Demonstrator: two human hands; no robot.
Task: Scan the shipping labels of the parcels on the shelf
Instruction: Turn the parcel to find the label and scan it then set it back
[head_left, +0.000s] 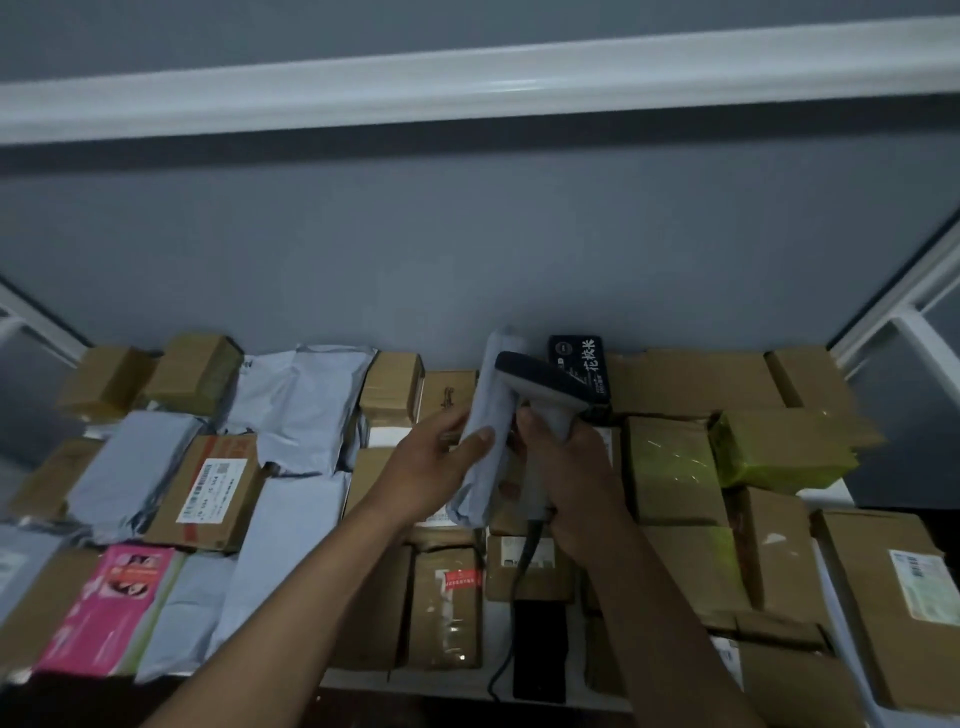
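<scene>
My left hand (431, 467) grips a grey poly mailer parcel (491, 415), holding it upright on edge above the middle of the shelf. My right hand (571, 478) holds the handle of a grey handheld barcode scanner (545, 389), whose head points left, close against the mailer's right face. The scanner's dark cable (511, 613) hangs down toward the shelf's front. The mailer's label is hidden from me. Brown cardboard boxes and grey mailers cover the shelf below both hands.
A box with a white label (213, 491) lies at left, a pink packet (111, 608) at front left, and yellow-green taped boxes (779, 447) at right. A black box (579, 364) stands behind the scanner. A white shelf beam (467, 83) runs overhead, white uprights (893, 312) at the sides.
</scene>
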